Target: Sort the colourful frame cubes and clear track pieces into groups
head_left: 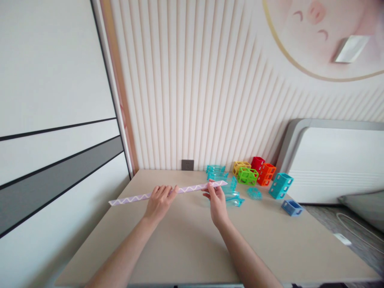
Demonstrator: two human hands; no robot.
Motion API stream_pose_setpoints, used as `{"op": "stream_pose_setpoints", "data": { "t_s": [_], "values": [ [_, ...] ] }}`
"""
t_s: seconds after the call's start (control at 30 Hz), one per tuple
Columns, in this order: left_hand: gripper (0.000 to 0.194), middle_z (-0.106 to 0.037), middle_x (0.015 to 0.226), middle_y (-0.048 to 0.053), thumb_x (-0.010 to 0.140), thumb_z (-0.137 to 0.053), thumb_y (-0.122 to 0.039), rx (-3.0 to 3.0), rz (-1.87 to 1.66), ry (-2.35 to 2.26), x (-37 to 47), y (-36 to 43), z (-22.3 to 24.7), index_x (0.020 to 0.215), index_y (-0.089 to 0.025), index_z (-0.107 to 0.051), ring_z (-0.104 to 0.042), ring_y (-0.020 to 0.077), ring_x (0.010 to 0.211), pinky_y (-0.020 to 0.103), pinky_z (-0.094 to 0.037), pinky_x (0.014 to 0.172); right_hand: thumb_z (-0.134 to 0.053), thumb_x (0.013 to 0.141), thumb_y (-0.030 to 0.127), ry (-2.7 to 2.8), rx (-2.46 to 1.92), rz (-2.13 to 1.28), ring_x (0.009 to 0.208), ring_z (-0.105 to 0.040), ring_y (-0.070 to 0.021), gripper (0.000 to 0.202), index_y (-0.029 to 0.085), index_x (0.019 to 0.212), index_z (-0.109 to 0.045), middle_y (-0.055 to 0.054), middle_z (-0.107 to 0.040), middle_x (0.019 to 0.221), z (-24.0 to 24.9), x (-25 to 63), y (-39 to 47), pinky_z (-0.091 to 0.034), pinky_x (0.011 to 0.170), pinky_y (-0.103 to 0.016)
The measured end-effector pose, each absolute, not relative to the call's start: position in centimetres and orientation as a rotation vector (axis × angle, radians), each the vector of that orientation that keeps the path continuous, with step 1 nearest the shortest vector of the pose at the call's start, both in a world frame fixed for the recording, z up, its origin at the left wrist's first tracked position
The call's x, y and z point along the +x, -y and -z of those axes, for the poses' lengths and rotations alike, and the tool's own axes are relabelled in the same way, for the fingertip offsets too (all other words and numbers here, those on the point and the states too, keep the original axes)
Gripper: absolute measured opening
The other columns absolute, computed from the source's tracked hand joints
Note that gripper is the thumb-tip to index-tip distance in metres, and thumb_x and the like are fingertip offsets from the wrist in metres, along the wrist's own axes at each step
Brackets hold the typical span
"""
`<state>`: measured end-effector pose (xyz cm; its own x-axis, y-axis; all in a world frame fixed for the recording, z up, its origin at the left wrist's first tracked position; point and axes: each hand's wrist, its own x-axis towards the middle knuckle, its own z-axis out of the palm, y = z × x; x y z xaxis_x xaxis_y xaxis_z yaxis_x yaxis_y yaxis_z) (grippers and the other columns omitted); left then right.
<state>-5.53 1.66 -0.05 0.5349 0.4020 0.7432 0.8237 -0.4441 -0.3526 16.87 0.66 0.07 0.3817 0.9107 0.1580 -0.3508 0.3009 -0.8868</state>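
Note:
A long, thin lavender strip with a white zigzag pattern [192, 188] is held up over the table, tilted slightly with its right end higher. My left hand [160, 202] is closed round it left of its middle, so that part is covered. Near the right end, my right hand [216, 200] pinches it between thumb and fingers. Just behind and beside my right hand lie several clear turquoise plastic pieces [217, 175], partly hidden by the hand and the strip.
Toward the table's [186, 248] back right stand yellow [240, 166], green [248, 176], red [257, 163], orange [267, 175] and teal [281, 186] open-sided blocks. A blue block [292, 208] sits near the right edge, and a round turquoise piece [254, 193] lies left of the teal one.

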Motion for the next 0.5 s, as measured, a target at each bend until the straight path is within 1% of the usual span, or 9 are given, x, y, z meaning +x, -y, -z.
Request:
{"op": "stream_pose_setpoints", "data": {
  "t_s": [0.17,0.3,0.33,0.4,0.5],
  "values": [
    [0.038,-0.064,0.081,0.004,0.09,-0.051,-0.002,-2.137,0.729,0.941,-5.2,-1.8,0.8,0.124,-0.019,-0.056,-0.061,0.0197,0.073,0.033,-0.046,0.068,-0.077,0.072,0.055,0.711,-0.893,-0.933,0.069,-0.062,-0.0147,0.047,0.02,0.102,-0.065,0.001,-0.068,0.075,0.1,17.9,-0.2,-0.049,0.065,-0.026],
    [0.03,-0.066,0.081,0.005,0.095,-0.052,-0.015,-2.286,0.717,0.94,-5.1,-2.2,1.6,0.125,-0.019,-0.056,-0.064,0.0193,0.073,0.032,-0.05,0.069,-0.077,0.071,0.058,0.661,-0.927,-0.85,0.071,-0.063,-0.0147,0.055,0.022,0.109,-0.062,-0.001,-0.073,0.084,0.1,22.2,1.5,-0.05,0.063,-0.024],
    [0.027,-0.067,0.082,0.005,0.096,-0.051,-0.019,-2.368,0.693,0.934,-5.0,-2.2,1.9,0.123,-0.019,-0.058,-0.066,0.0192,0.074,0.031,-0.051,0.069,-0.077,0.071,0.059,0.647,-0.951,-0.823,0.071,-0.064,-0.0149,0.055,0.021,0.108,-0.062,-0.001,-0.074,0.084,0.2,23.8,2.2,-0.05,0.062,-0.024],
    [0.023,-0.07,0.088,0.006,0.098,-0.049,-0.025,-2.57,0.605,0.9,-4.5,-2.0,2.4,0.119,-0.021,-0.06,-0.068,0.0192,0.079,0.029,-0.052,0.07,-0.076,0.069,0.061,0.61,-1.014,-0.755,0.07,-0.064,-0.0144,0.052,0.02,0.099,-0.064,-0.002,-0.074,0.083,0.5,27.3,3.7,-0.051,0.061,-0.022],
    [0.025,-0.071,0.099,0.005,0.099,-0.048,-0.03,-2.831,0.456,0.789,-3.1,-0.8,3.1,0.12,-0.024,-0.059,-0.07,0.0199,0.087,0.028,-0.054,0.072,-0.076,0.065,0.063,0.583,-1.191,-0.691,0.071,-0.065,-0.0158,0.053,0.018,0.09,-0.066,-0.005,-0.075,0.086,1.3,32.7,6.4,-0.049,0.058,-0.022]
  ]
}}
